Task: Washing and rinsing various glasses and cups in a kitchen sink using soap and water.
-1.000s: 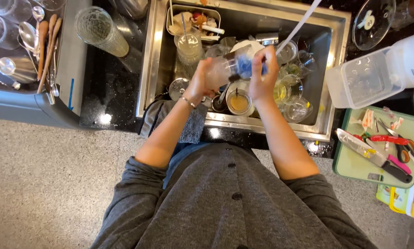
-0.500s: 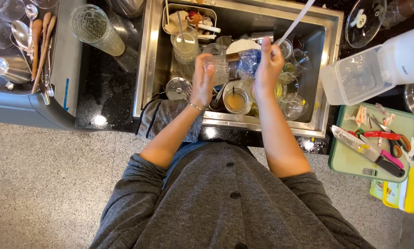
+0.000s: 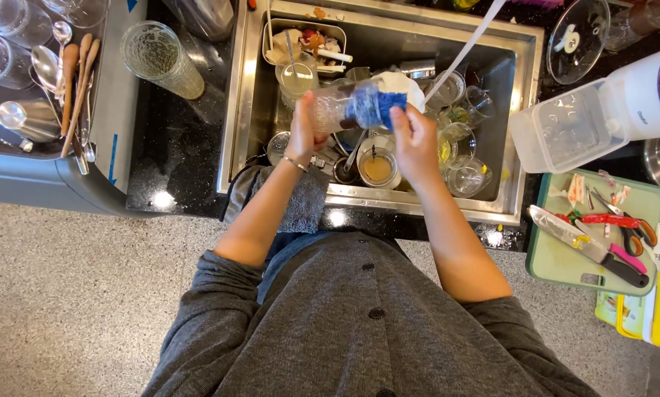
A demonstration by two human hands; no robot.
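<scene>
The left hand (image 3: 306, 131) is wrapped around the bottom end of a clear drinking glass (image 3: 337, 109) and holds it sideways above the steel sink (image 3: 236, 95). The right hand (image 3: 415, 140) is closed on a blue sponge (image 3: 374, 107), which is pushed into the open end of the glass. So the two hands are near each other, with the glass between them.

Under the hands, the sink is full of dirty things. There is a small round cup with brown liquid (image 3: 378, 169), some clear glasses (image 3: 468, 176) on the right side, and a white plate (image 3: 411, 88) just behind the sponge. A thin stream of water (image 3: 462, 51) runs down into the sink from the top.

A grey cloth (image 3: 304, 206) hangs over the front edge of the sink.

On the dark surface (image 3: 176, 162) to the left stands a tall crackled glass (image 3: 157, 59). Farther left, a grey rack (image 3: 87, 176) holds wooden spoons (image 3: 76, 88) and metal spoons (image 3: 47, 70).

To the right sit a clear plastic box (image 3: 565, 132) and a green cutting board (image 3: 558, 257) with a big knife (image 3: 580, 246) and red scissors (image 3: 624, 224) on it.
</scene>
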